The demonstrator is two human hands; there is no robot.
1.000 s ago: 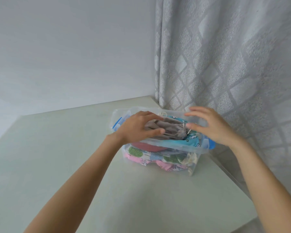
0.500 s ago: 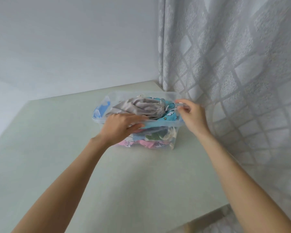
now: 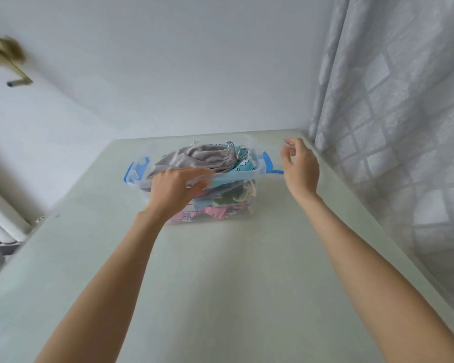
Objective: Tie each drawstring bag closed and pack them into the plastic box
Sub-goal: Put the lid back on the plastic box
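**Left hand gripping the box rim, right hand hovering loose**

Curled over the near rim of the clear plastic box (image 3: 220, 210), the left hand (image 3: 173, 191) is gripping it, while the right hand (image 3: 300, 169) is hanging just beside the blue latch (image 3: 269, 163), fingers relaxed and holding nothing. A grey drawstring bag (image 3: 194, 157) is lying on top of the patterned bags (image 3: 215, 208) filling the box, which is sitting on the pale table (image 3: 220, 284) near the curtain (image 3: 393, 127).

I stood at a pale green table (image 3: 220, 284); white wall (image 3: 168, 61) far, patterned grey curtain (image 3: 391, 113) right, white radiator (image 3: 0, 226) left.
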